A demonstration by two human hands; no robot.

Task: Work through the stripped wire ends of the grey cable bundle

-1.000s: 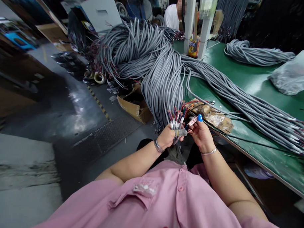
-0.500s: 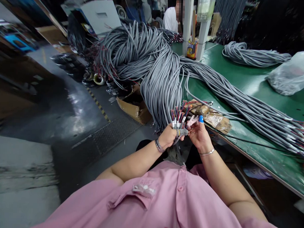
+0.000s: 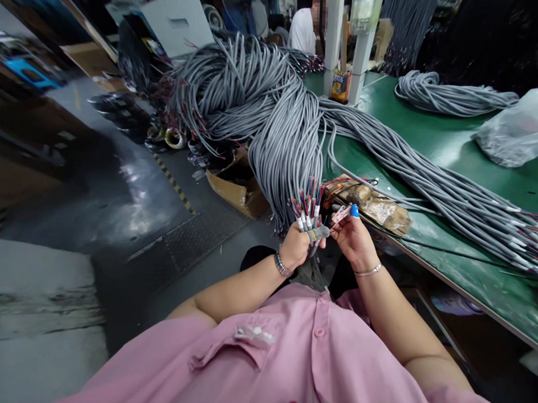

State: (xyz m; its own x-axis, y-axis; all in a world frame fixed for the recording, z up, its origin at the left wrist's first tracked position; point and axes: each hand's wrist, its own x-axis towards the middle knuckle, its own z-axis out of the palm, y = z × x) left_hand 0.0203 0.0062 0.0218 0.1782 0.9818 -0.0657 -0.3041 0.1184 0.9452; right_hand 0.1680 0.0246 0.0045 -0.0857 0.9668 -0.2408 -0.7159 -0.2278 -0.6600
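My left hand (image 3: 295, 246) is wrapped round several grey cable ends (image 3: 309, 219) with white bands and multicoloured wires fanning out at the top. A grey knitted cover with a yellowish stripe (image 3: 318, 233) sits on its thumb, which points towards my right hand. In my right hand (image 3: 354, 244) a small pale pink tool (image 3: 340, 214) is pinched between thumb and fingers; its exact kind is unclear. Blue tape (image 3: 354, 211) wraps the right thumb. Thin wires lie between the two hands. Just behind them, a thick bundle of grey cables (image 3: 289, 137) hangs over the table edge.
More grey cables (image 3: 412, 153) run along the green table (image 3: 448, 137) to the right. A brown taped block (image 3: 383, 211) lies by the table edge. A clear plastic bag (image 3: 518, 131) sits far right. An open cardboard box (image 3: 234, 191) stands on the floor. A person in white (image 3: 302, 31) is behind.
The cable ends in my left hand have tilted and shifted slightly left, with their wires more spread. My right hand has drawn down a little, still holding the pink tool.
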